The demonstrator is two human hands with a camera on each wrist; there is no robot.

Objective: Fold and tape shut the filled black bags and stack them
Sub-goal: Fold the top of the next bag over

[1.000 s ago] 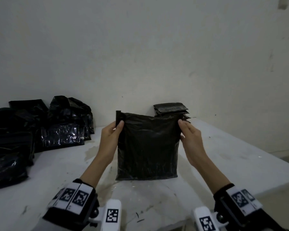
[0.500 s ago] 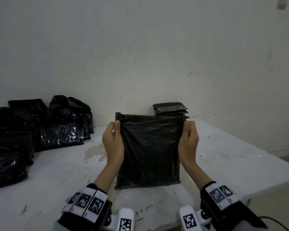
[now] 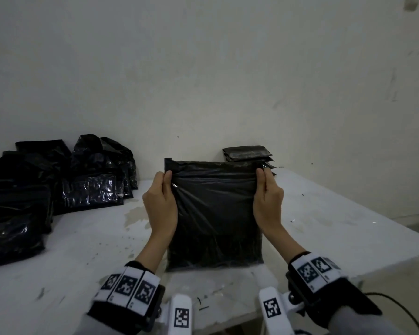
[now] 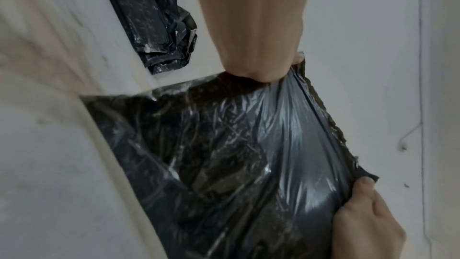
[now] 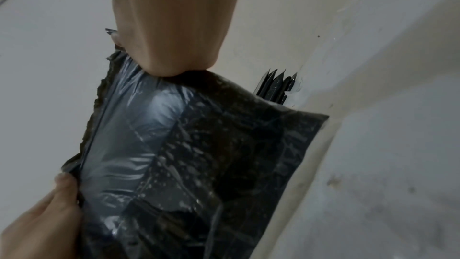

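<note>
Since a second ago, both hands have slid to the bag's (image 3: 215, 213) upper corners; left hand (image 3: 160, 204) and right hand (image 3: 267, 201) each pinch it, upright mid-surface (image 3: 82, 238). One stack (image 3: 248, 154) at the far edge, one heap (image 3: 46, 184) far-left; bags uncountable.

White, stained table (image 3: 87, 240) against wall: heap of black bags (image 3: 46, 187) at far left, small stack of folded bags (image 3: 248, 153) at back; one filled black bag (image 3: 215, 213) stands upright at center.
</note>
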